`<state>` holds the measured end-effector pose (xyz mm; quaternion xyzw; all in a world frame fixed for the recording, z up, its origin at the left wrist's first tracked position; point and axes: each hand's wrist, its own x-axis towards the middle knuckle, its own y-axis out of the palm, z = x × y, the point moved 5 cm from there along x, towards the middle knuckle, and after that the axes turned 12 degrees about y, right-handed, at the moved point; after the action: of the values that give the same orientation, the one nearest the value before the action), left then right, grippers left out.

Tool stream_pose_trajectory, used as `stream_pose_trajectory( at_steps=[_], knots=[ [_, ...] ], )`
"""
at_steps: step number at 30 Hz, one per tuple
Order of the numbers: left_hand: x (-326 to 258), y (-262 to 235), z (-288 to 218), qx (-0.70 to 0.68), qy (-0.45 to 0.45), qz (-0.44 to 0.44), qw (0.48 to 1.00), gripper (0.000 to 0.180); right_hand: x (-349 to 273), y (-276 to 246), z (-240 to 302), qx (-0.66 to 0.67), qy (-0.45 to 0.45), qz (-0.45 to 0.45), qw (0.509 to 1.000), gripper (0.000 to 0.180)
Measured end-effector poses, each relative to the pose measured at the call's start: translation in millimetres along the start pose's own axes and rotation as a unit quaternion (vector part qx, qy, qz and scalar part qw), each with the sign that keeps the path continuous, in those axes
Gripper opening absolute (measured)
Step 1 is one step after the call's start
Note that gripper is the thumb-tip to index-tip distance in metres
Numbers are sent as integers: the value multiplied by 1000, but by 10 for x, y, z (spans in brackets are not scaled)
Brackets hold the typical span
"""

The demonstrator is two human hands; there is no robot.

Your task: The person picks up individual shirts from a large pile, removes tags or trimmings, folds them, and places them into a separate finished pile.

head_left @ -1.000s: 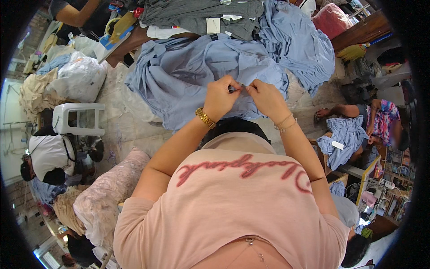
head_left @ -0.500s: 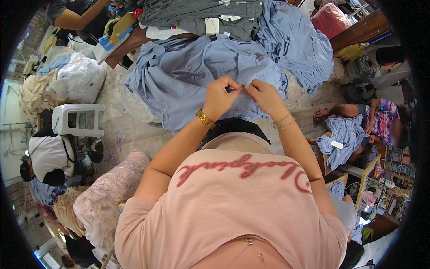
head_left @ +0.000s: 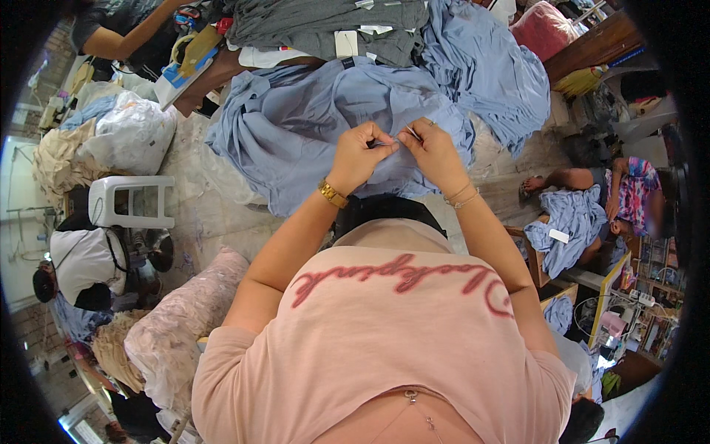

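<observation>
Both my hands meet over a light blue garment [head_left: 296, 111] spread in loose folds in front of me. My left hand [head_left: 361, 155] is closed in a pinch, and a small dark thing shows between its thumb and forefinger. Close beside it, fingertips almost touching, my right hand [head_left: 436, 155] is pinched too, with a thin pale sliver sticking up at its fingers. Both items are too small to name. A dark label sits on the garment's far edge.
Dark grey garments [head_left: 296, 29] with white tags lie beyond, beside more blue garments [head_left: 488, 81]. To the left are stuffed bags [head_left: 137, 133], a white plastic stool [head_left: 133, 201] and a long bundle [head_left: 185, 325]. Other people sit at both sides; one person's arm [head_left: 140, 33] is at upper left.
My left fingers have uncurled a little toward the right hand. My right fingers have lifted and turned, bringing the pale sliver into sight. The garment lies much as before.
</observation>
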<state>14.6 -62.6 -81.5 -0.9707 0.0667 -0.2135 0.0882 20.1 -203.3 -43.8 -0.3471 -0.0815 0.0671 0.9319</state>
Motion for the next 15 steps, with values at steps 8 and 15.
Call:
stream_pose_trajectory(
  at_steps=[8, 15],
  knots=[
    [-9, 40, 9, -100, 6, -12, 995, 17, -23, 95, -259, 145, 190, 103, 965, 20],
    [-24, 42, 20, -106, -49, 16, 993, 20, -129, -122, -220, 277, 261, 254, 889, 29]
  ],
)
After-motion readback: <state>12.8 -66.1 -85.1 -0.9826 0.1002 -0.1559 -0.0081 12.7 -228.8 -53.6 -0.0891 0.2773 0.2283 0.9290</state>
